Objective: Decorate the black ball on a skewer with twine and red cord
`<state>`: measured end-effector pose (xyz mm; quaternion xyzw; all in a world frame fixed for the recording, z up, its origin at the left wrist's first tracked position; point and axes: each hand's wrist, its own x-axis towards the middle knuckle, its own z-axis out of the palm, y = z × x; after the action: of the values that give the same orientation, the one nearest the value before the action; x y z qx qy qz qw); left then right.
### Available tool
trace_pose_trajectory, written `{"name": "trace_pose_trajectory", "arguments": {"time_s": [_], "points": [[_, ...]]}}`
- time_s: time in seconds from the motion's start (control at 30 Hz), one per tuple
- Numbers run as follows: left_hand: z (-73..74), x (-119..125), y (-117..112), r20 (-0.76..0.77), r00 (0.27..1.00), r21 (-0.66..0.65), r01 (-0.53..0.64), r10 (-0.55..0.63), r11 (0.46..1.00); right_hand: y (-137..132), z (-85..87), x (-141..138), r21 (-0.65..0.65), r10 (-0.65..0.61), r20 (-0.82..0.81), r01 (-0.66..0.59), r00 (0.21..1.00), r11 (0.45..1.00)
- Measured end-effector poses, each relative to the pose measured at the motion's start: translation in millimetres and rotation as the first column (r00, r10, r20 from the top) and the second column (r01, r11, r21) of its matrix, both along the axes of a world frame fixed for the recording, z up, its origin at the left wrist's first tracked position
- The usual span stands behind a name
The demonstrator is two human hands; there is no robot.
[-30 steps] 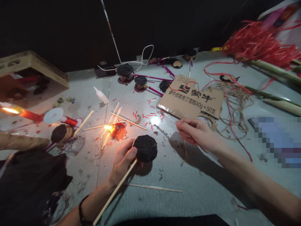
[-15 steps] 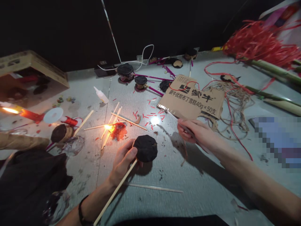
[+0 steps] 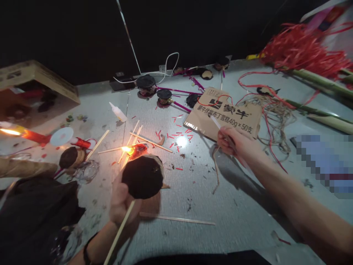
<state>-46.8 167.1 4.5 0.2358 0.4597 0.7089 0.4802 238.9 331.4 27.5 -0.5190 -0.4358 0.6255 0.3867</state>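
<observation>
Stick point(image 3: 120, 232) with round black disc point(image 3: 142, 177) on its end, long axis slanting up and away from the body, held closed in left hand point(image 3: 121, 206), disc just short of small flame point(image 3: 127, 149). Right hand point(image 3: 231, 143) narrowly pinches thin white stick point(image 3: 216, 122), well right of disc, just before cardboard sheet point(image 3: 220, 117).
</observation>
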Motion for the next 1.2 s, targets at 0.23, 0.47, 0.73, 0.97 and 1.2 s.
{"name": "trace_pose_trajectory", "arguments": {"time_s": [0.23,0.47,0.73,0.97,1.2], "points": [[5.5,7.7,9.8,-0.137,0.889,-0.174,0.412,-0.437,0.894,-13.2,4.2,-7.4,0.014,0.050,-0.048,-0.049,0.998,0.999],[-5.5,8.2,4.1,-0.103,0.841,-0.203,0.504,-0.530,0.839,-20.7,0.2,-9.5,-0.066,0.347,-0.061,-0.351,0.936,0.934],[-10.0,7.6,4.4,-0.133,0.848,-0.210,0.483,-0.514,0.850,-31.5,8.0,-15.8,-0.040,0.352,0.085,-0.350,0.932,0.936],[-0.4,10.8,3.1,-0.402,0.821,-0.124,0.390,-0.406,0.912,-31.1,6.8,-17.5,-0.047,0.275,-0.118,-0.282,0.954,0.958],[1.2,12.7,3.3,-0.542,0.778,-0.112,0.308,-0.318,0.945,-29.9,3.6,-19.0,-0.082,0.298,-0.057,-0.302,0.953,0.950]]}}
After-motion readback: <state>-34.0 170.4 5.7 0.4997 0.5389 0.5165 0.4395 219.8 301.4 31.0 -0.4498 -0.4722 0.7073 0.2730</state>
